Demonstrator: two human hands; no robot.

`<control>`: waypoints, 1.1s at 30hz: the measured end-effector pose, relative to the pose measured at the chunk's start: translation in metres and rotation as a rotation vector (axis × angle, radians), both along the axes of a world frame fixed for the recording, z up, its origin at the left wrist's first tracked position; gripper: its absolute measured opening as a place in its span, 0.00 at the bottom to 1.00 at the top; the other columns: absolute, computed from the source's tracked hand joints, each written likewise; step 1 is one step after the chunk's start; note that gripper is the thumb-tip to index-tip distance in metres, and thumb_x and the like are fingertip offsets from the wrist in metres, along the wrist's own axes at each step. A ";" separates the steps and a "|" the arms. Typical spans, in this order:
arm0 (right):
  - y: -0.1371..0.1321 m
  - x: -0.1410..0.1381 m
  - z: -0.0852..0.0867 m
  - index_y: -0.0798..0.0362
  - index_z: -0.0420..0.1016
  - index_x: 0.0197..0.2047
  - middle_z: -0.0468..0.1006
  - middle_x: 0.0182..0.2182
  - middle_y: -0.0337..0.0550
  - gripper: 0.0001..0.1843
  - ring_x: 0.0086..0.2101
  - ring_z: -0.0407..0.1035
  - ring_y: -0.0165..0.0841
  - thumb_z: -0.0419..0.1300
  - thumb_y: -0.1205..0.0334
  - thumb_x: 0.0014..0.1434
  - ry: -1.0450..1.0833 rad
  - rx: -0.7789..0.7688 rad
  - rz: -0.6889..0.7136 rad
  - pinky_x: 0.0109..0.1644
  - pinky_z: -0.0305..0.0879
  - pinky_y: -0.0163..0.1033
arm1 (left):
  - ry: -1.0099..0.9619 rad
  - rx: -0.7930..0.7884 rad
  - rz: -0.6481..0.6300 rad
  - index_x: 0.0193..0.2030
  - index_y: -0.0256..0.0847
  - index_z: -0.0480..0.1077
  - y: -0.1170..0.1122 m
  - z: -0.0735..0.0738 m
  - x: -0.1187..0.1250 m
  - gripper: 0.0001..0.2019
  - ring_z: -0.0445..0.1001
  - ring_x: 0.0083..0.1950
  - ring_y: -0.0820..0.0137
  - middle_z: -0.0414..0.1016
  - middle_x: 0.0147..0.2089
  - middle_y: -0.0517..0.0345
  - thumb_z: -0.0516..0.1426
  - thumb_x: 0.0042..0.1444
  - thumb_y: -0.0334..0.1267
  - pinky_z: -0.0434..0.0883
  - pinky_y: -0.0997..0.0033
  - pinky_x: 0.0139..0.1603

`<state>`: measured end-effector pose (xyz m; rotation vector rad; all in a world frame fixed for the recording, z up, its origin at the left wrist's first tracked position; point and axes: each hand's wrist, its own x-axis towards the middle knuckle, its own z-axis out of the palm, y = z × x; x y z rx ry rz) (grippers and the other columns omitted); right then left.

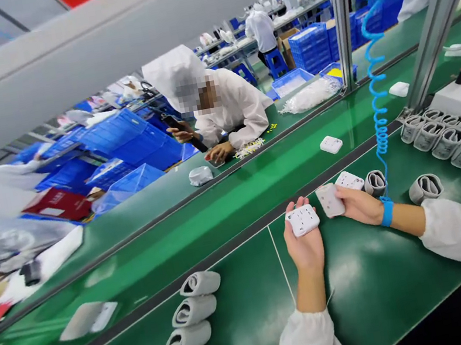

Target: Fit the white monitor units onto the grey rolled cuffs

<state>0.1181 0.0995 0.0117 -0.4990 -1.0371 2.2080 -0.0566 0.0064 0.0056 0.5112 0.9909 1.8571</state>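
- White square multi-outlet socket block (302, 220) sits on the palm of the person's left hand (304, 243), hand cupped, fingers curled up around the block's far edge, held above the green conveyor belt (364, 274)
- Person's right hand (359, 204) closed on a flat off-white square plate (330, 200), fingers across its face, plate tilted, just beside the socket block, also over the belt
- Second white square socket block (348, 181) on the belt just past the right hand's fingers; can't tell if touching
- Bright blue wrist strap (387, 211) around the right wrist, blue coiled cord (382, 134) rising from it across the belt
- Grey rolled coils (425, 188) stand on the belt near the right hand, more in rows toward both ends of it
- Beyond the belt, co-worker (222, 102) in white hooded gown, holding a black handheld tool (181, 133)
- Blue plastic crates (127, 140) stacked behind that co-worker, farther from the belt
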 end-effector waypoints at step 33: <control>-0.020 -0.004 -0.009 0.50 0.78 0.60 0.83 0.53 0.46 0.31 0.52 0.78 0.40 0.80 0.49 0.59 -0.085 0.078 0.002 0.55 0.77 0.43 | 0.709 0.080 0.015 0.77 0.46 0.65 -0.024 0.003 0.028 0.36 0.68 0.77 0.46 0.64 0.78 0.40 0.51 0.74 0.67 0.66 0.44 0.77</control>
